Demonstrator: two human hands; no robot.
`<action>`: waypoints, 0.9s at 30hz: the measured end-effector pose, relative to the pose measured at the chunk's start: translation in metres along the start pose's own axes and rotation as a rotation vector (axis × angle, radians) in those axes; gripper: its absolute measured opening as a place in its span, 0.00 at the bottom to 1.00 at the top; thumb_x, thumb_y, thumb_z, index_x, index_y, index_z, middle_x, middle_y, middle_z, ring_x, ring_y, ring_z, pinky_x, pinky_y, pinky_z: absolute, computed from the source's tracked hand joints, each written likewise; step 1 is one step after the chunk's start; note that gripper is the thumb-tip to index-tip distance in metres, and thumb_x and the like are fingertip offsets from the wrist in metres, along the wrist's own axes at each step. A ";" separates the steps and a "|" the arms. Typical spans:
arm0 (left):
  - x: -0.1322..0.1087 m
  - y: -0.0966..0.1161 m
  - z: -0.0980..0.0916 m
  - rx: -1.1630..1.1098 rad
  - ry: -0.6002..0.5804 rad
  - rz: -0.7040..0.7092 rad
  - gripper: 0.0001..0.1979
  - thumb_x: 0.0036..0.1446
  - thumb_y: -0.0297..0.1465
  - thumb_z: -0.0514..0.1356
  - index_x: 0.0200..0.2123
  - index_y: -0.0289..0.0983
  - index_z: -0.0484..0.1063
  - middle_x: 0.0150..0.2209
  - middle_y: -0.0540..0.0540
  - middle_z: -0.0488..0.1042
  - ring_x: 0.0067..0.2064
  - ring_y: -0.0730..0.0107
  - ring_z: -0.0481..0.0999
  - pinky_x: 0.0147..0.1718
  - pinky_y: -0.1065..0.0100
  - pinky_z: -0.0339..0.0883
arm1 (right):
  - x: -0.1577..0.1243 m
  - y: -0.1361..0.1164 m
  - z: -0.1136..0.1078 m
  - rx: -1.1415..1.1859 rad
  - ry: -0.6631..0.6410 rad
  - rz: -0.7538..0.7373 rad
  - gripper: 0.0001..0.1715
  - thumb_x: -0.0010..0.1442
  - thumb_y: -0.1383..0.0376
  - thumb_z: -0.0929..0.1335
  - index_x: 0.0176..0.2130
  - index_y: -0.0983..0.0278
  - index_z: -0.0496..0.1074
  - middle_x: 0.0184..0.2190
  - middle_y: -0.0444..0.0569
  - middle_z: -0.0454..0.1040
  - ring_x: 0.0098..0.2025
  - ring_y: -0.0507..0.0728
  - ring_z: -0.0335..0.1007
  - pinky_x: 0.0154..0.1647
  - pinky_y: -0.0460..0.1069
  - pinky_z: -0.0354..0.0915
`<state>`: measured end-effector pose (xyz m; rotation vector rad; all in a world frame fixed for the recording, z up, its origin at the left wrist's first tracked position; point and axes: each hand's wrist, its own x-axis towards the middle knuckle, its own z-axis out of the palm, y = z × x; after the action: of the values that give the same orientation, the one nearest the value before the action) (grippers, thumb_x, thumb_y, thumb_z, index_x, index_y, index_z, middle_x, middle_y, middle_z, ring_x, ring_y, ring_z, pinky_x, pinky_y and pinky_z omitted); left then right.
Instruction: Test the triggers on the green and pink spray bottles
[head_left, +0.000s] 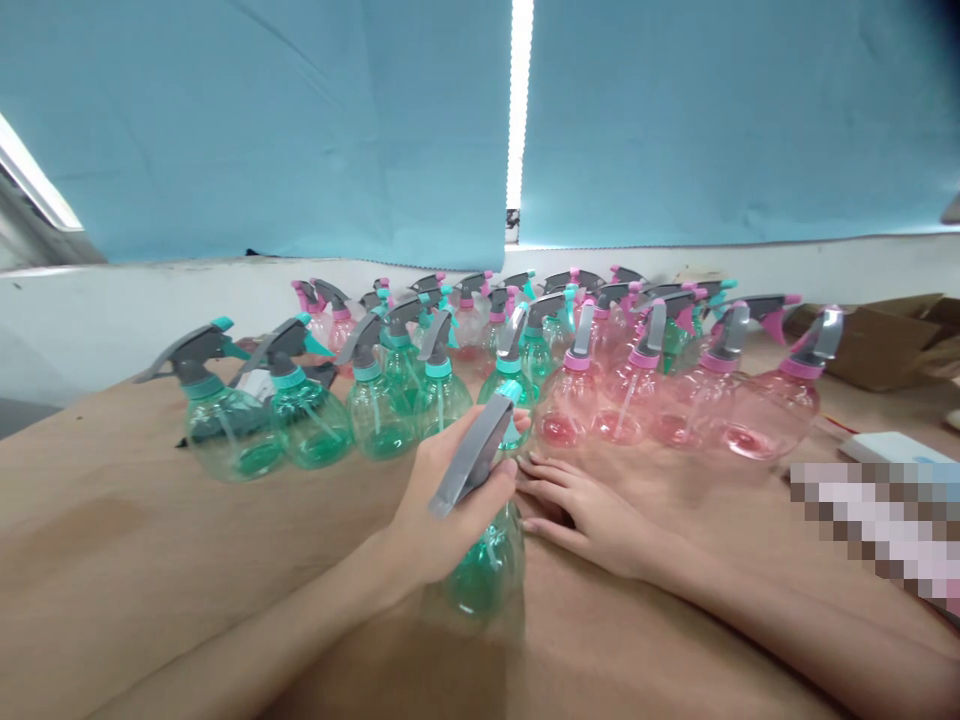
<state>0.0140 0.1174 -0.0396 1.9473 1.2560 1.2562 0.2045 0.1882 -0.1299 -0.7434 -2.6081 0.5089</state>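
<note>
My left hand (435,510) is wrapped round the neck of a green spray bottle (484,565) with a grey trigger head, which stands on the brown cardboard-covered table (150,560) in front of me. Just to the right of that bottle my right hand (581,505) lies flat on the table, fingers stretched out and empty, fingertips close to the bottle. Behind both hands stand several rows of spray bottles: green ones (307,420) on the left, pink ones (675,400) on the right.
A blue sheet (300,130) hangs behind the white back ledge. An open cardboard box (885,340) sits at the far right, with a white flat object (892,447) in front of it. A blurred patch covers something at the right edge.
</note>
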 end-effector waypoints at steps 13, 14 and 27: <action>0.001 -0.001 0.000 -0.017 0.001 0.015 0.15 0.58 0.29 0.54 0.49 0.38 0.68 0.25 0.55 0.60 0.23 0.76 0.57 0.24 0.71 0.57 | 0.000 -0.001 -0.001 -0.032 -0.020 0.002 0.32 0.65 0.48 0.60 0.60 0.64 0.65 0.60 0.56 0.65 0.65 0.65 0.54 0.63 0.62 0.56; 0.001 -0.001 0.000 -0.015 0.003 0.016 0.15 0.58 0.29 0.54 0.49 0.38 0.68 0.26 0.54 0.62 0.23 0.75 0.58 0.25 0.71 0.57 | 0.000 -0.001 -0.001 -0.034 -0.020 0.003 0.33 0.65 0.48 0.60 0.60 0.64 0.65 0.61 0.57 0.65 0.65 0.65 0.54 0.63 0.62 0.57; 0.002 0.002 -0.006 -0.022 -0.035 0.014 0.04 0.51 0.28 0.55 0.32 0.39 0.67 0.29 0.50 0.68 0.28 0.69 0.67 0.29 0.68 0.61 | 0.000 -0.003 -0.002 -0.031 -0.021 0.021 0.33 0.65 0.48 0.60 0.62 0.63 0.63 0.62 0.56 0.64 0.65 0.65 0.53 0.63 0.62 0.56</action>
<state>0.0097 0.1177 -0.0344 1.9565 1.2088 1.2329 0.2043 0.1865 -0.1271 -0.7801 -2.6359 0.4857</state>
